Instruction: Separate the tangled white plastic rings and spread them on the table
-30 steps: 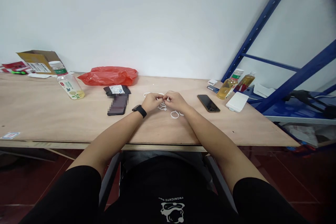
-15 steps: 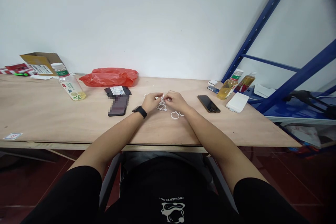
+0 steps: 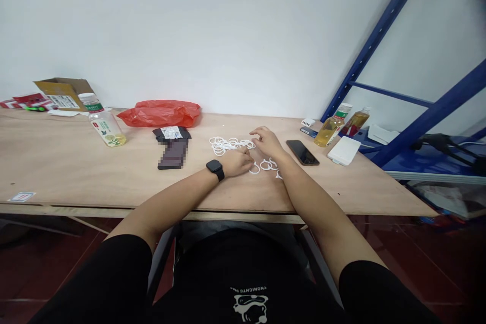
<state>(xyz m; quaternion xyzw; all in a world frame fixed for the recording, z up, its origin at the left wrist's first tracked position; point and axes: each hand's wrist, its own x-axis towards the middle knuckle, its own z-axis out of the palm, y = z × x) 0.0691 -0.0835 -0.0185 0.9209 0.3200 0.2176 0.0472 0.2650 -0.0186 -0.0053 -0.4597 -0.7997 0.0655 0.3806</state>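
A loose pile of thin white plastic rings [image 3: 219, 148], several with a small tab, lies on the wooden table [image 3: 125, 177]. My left hand [image 3: 238, 161], with a black watch at the wrist, is low in front of the pile. Its fingers are drawn together at the edge of a single white ring [image 3: 255, 171]. Behind and to the right, my right hand [image 3: 266, 142] has its fingers apart and holds nothing. A few more white rings [image 3: 269, 164] are beside my right forearm, which partly hides them.
A phone [image 3: 302, 152], a white case [image 3: 343, 150] and a bottle of yellow drink [image 3: 331, 129] are to the right. To the left are a dark packet [image 3: 172, 149], a red plastic bag [image 3: 159, 114], another bottle [image 3: 104, 126] and a cardboard box [image 3: 63, 92].
My hands were together over the pile and have parted. My left hand came nearer and right to the front ring; my right hand moved right and opened. The pile is now uncovered.
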